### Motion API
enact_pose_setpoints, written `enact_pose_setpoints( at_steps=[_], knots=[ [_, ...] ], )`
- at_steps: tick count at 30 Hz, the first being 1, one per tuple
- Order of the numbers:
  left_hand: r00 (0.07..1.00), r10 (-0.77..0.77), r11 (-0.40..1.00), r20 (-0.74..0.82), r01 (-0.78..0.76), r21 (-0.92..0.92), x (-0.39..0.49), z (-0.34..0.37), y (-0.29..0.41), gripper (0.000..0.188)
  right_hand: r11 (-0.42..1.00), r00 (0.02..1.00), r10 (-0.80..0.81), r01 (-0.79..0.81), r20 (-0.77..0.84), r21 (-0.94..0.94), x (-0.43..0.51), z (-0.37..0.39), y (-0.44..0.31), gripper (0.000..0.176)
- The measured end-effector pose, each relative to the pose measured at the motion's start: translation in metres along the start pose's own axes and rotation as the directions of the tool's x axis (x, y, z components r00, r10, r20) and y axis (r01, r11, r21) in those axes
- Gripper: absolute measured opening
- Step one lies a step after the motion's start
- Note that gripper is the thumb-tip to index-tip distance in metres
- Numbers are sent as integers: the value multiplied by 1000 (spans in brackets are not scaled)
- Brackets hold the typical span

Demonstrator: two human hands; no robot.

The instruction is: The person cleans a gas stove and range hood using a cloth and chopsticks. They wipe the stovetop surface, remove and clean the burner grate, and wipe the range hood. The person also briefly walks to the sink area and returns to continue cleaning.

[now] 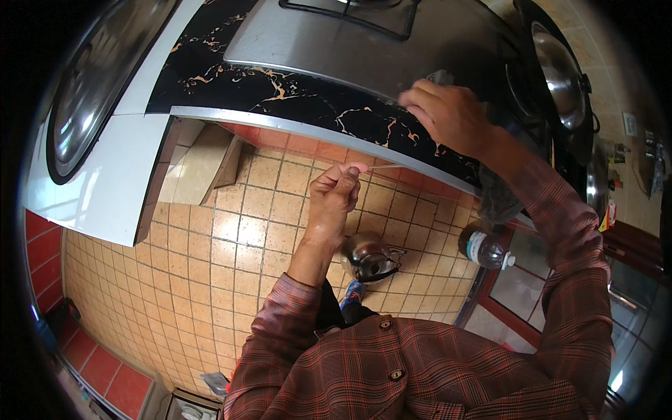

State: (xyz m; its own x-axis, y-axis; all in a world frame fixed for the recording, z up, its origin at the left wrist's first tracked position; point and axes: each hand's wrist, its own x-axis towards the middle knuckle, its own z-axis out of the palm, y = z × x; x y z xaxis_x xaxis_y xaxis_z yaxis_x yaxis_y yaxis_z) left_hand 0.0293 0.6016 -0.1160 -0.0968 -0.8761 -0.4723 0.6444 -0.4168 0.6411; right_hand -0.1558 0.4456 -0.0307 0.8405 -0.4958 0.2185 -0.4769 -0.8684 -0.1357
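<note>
Below the counter's front edge, my left hand (pixel 336 194) pinches a thin pale stick or wire (pixel 387 166) between thumb and forefinger. The stick points right, towards the metal edge strip. My right hand (pixel 451 115) is over the front border of the stainless-steel gas cooktop (pixel 325 58), its fingers curled and slightly blurred. Whether anything is between those fingertips cannot be made out. Just behind them is a small translucent patch or piece (pixel 442 77), too unclear to name. Black marble-patterned countertop (pixel 294 97) runs beneath the right hand.
A dark cloth (pixel 499 197) hangs by the counter edge under my right forearm. On the tiled floor (pixel 252 210) are a metal kettle (pixel 367 257) and a large plastic bottle (pixel 483 248). A pot support (pixel 362 21) is on the cooktop; a lidded wok (pixel 559 73) stands right.
</note>
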Motion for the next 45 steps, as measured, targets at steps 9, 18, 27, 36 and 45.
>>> enact_pose_setpoints(
  at_steps=[9,18,27,36,45],
  knots=[
    [1000,-6,1000,-19,6,-7,-5,-5,2,18,916,960,-188,249,209,-316,39,15,-3,10],
    [997,6,1000,-71,-6,-3,-9,-12,10,18,929,948,-180,252,264,-271,32,13,-4,13],
    [1000,-5,1000,-22,5,-23,-7,-9,3,19,993,977,49,-26,205,-115,-17,-7,2,10],
    [1000,-25,999,9,25,-47,-6,-5,2,18,998,994,-44,48,103,-36,20,4,-6,9],
    [999,5,999,-40,-7,-37,-11,-17,5,17,849,957,-117,234,264,-474,33,17,-20,10]
  ],
)
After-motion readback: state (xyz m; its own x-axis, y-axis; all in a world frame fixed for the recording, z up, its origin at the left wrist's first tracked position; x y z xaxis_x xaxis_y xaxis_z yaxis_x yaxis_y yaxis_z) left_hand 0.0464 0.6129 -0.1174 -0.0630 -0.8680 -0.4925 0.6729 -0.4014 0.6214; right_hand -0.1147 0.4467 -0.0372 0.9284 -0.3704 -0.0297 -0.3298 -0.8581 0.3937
